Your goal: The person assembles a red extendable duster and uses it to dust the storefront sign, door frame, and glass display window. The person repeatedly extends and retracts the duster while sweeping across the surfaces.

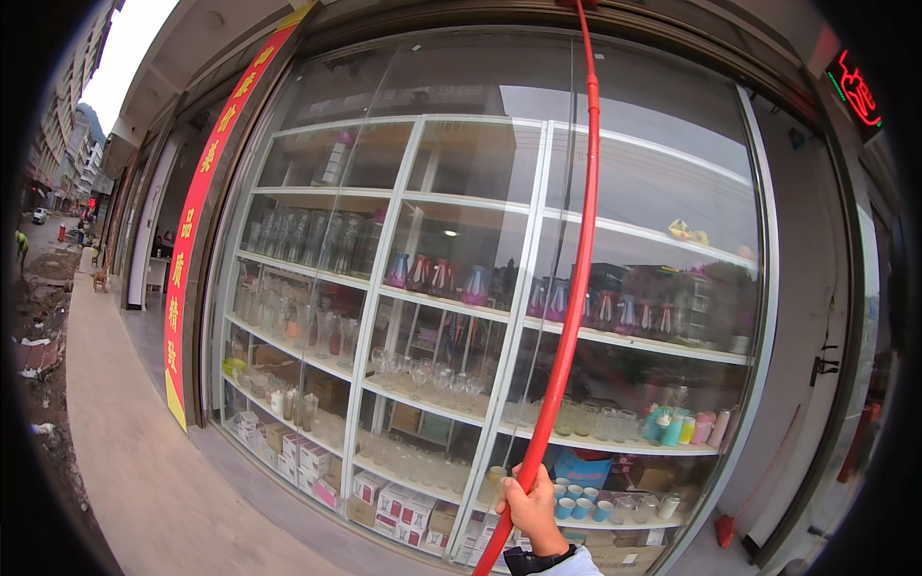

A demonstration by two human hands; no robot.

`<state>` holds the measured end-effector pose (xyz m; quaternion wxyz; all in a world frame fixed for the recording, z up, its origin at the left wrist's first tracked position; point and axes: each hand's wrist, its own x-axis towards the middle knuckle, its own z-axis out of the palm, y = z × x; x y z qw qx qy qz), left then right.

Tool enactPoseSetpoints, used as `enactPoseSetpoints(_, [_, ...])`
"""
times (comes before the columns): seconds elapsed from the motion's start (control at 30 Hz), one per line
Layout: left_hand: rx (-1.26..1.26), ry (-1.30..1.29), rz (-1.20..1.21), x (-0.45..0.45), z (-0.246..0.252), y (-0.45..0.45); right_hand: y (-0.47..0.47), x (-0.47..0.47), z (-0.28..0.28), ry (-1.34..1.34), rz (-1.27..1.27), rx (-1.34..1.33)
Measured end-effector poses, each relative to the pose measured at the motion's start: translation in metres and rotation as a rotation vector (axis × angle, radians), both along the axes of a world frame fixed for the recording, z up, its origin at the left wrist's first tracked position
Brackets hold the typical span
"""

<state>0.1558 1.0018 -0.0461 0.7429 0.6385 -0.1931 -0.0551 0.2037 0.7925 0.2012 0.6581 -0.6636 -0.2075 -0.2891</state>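
My right hand (534,505) grips a long red telescopic pole (580,288) near the bottom of the view, thumb and fingers wrapped around it. The pole rises in front of a large glass shop window (461,79) to the frame above it, where a red head shows only in part at the top edge. Behind the glass stand white shelves (446,307) with glass vases (338,241), stemmed glasses (419,376), blue cups (564,507) and boxes (403,513). A light sleeve with a dark cuff covers my wrist. My left hand is out of view.
A red banner with yellow writing (194,209) hangs left of the window. Pavement (137,461) runs along the left, beside rubble. A red broom (726,529) leans in the right doorway. Further off at left are a wooden chair (101,277) and a person in a bright vest (21,246).
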Motion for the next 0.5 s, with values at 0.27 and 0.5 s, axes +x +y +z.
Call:
enactPoseSetpoints(0.27, [0.111,-0.067,-0.183,0.003,0.028,-0.114,-0.144,-0.038,0.014,-0.072,-0.211,0.146])
enactPoseSetpoints(0.5, [0.249,-0.094,-0.293,0.031,0.054,-0.17,-0.205,-0.033,0.077,-0.136,-0.296,0.214])
